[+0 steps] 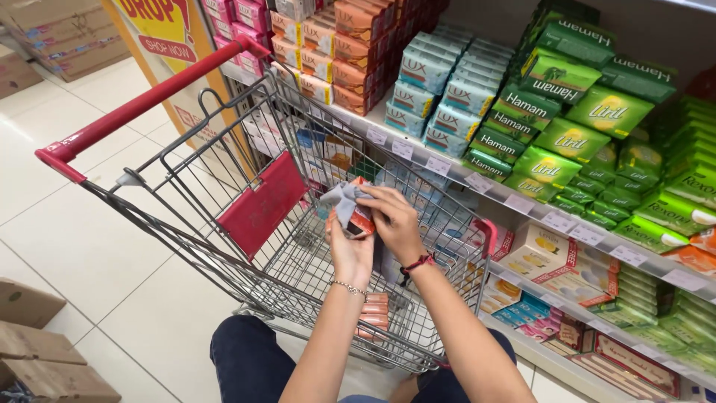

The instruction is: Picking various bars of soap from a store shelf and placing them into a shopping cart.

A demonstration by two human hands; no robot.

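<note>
Grey cloth (341, 200) pressed by the right hand (394, 222) over an orange soap packet (361, 221), which the left hand (350, 250) grips from below. Both are held above the wire shopping cart (224, 179), near its far rim beside the shelf edge (522, 205). The cloth and fingers hide most of the packet. More orange packets (375, 311) lie on the cart floor, half hidden by the left forearm. The basket's middle stands open; shelves crowd the right side.
</note>
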